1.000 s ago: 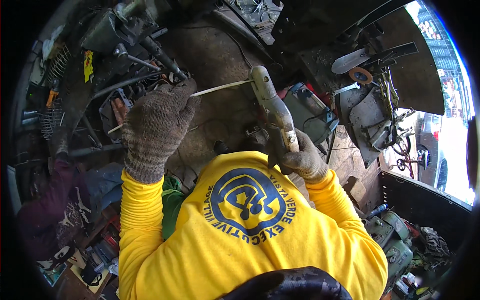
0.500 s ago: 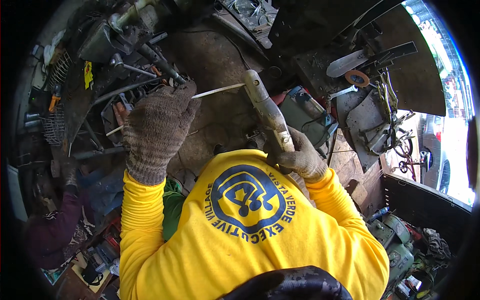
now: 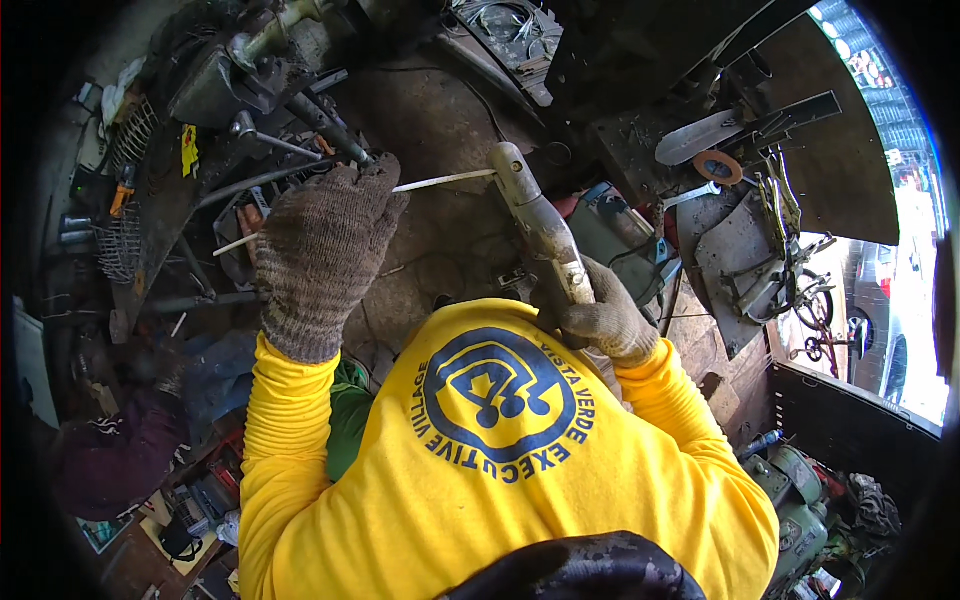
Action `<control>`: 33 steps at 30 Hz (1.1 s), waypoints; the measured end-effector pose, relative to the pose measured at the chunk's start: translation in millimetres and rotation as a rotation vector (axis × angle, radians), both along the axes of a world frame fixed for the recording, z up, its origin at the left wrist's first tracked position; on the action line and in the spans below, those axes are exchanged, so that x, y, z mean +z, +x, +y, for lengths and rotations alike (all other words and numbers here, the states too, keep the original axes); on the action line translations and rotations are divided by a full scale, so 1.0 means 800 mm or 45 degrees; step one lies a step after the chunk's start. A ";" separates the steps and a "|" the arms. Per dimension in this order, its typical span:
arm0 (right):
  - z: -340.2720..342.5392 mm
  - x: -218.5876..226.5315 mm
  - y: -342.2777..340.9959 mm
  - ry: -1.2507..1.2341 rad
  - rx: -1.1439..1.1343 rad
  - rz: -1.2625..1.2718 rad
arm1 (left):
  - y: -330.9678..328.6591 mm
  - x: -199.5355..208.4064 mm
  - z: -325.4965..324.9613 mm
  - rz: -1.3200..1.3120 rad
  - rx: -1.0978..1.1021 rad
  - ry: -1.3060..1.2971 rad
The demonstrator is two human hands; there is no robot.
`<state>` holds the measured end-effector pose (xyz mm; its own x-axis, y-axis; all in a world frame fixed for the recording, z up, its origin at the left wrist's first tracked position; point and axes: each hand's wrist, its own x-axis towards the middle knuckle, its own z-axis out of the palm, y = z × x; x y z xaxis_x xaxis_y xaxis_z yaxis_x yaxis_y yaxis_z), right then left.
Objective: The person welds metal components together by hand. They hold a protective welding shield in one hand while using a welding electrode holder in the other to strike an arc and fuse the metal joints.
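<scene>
a: near the frame's middle, the left hand [image 3: 325, 245], gloved, stays closed around the thin white rod [image 3: 445, 181].

b: and the right hand [image 3: 607, 322]?

a: clamped low on the grey cylindrical tool [image 3: 538, 225], whose head meets the rod's far end. since a second ago both have drifted slightly up the frame; the grips are unchanged, so the work looks mid-step.

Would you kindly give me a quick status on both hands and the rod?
Left hand gloved, gripping thin pale rod. Right hand gloved, shut on grey tool at rod's end. Nothing between them; cluttered workbench behind.
</scene>
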<state>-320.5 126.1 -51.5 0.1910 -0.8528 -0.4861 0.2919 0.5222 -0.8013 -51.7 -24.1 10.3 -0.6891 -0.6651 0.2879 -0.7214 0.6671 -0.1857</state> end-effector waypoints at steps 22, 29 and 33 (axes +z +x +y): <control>-0.014 -0.049 -0.013 -0.459 -0.321 -0.441 | -0.012 0.033 0.033 0.583 -0.286 -0.205; -0.010 -0.087 -0.051 -0.479 -0.376 -0.603 | 0.054 -0.009 0.013 0.722 -0.075 0.000; -0.030 -0.070 -0.030 -0.479 -0.423 -0.633 | 0.107 -0.016 -0.025 0.913 0.080 0.146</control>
<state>-344.5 102.5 -107.6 0.0140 -0.9975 -0.0694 0.7662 0.0553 -0.6403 33.9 -43.8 -2.7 -0.3168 -0.7501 0.5805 -0.6769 0.6076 0.4156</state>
